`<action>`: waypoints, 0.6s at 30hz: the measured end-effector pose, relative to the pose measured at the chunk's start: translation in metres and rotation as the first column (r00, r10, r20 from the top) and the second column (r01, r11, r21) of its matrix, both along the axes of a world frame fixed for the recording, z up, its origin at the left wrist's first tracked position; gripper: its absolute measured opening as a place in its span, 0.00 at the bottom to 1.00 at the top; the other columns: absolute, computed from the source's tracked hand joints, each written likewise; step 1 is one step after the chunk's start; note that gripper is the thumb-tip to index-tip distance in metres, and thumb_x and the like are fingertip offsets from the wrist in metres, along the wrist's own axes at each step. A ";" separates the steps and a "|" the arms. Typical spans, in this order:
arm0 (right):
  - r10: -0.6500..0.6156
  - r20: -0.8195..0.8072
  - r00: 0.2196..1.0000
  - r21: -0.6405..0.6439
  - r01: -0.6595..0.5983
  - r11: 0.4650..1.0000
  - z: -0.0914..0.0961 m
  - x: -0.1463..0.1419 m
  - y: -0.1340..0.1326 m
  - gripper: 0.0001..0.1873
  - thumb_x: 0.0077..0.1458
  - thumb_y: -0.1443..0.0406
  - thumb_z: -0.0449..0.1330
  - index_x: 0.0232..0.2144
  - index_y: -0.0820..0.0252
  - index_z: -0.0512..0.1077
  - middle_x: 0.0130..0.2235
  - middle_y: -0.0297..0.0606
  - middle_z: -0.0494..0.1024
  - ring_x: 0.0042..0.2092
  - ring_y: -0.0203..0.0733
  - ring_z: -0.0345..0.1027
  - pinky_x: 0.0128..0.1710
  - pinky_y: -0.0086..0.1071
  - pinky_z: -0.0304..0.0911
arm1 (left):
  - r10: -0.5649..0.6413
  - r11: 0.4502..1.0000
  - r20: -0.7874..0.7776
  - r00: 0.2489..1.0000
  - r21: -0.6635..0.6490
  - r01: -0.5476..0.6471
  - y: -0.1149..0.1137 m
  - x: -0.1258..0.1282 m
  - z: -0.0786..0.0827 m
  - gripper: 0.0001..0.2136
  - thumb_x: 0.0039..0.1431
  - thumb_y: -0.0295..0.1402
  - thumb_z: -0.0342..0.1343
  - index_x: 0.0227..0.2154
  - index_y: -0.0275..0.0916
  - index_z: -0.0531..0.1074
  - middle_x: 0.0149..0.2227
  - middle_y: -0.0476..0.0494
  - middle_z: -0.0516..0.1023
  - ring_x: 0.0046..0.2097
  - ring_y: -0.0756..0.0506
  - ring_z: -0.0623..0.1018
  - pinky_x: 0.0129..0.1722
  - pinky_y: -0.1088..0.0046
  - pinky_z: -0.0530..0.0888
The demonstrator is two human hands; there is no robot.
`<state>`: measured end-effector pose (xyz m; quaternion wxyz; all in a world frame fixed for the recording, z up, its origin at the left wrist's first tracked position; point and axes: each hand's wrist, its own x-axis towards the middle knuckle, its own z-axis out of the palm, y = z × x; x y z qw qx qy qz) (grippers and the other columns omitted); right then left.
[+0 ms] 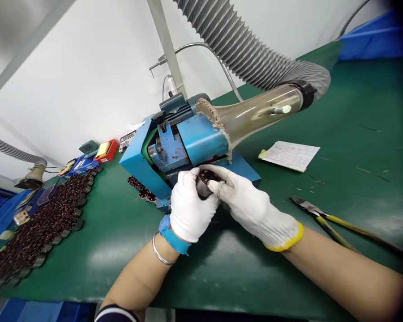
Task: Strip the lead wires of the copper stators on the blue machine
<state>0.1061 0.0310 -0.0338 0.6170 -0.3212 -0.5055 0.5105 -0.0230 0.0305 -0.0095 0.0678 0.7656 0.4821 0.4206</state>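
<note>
Both my hands wear white knit gloves and meet in front of a blue bench machine [184, 143]. My left hand [190, 208] is wrapped round a small dark cylindrical stator [204, 182] with copper windings showing at its top. My right hand [251, 205] is closed on the same part from the right, its fingertips over the top rim. The stator sits just below the machine's opening. A clear funnel nozzle [255, 114] on a grey ribbed hose [242, 49] ends right above the machine.
Many wound stators [40, 228] lie in rows on the green mat [121, 241] at the left, a few more beside the machine [141, 190]. Yellow-handled cutters [325, 219] lie at the right, a paper sheet [290, 155] behind them. Blue bins [376, 38] stand far right.
</note>
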 end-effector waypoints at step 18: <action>-0.043 -0.170 0.984 -0.055 0.034 0.998 -0.004 -0.001 -0.009 0.23 0.55 0.52 0.66 0.51 0.52 0.72 0.54 0.42 0.78 0.57 0.54 0.72 0.59 0.46 0.69 | -0.040 0.999 -0.071 0.997 -0.039 0.038 0.003 0.007 0.000 0.17 0.59 0.35 0.60 0.48 0.43 0.64 0.43 0.43 0.73 0.44 0.41 0.78 0.46 0.60 0.78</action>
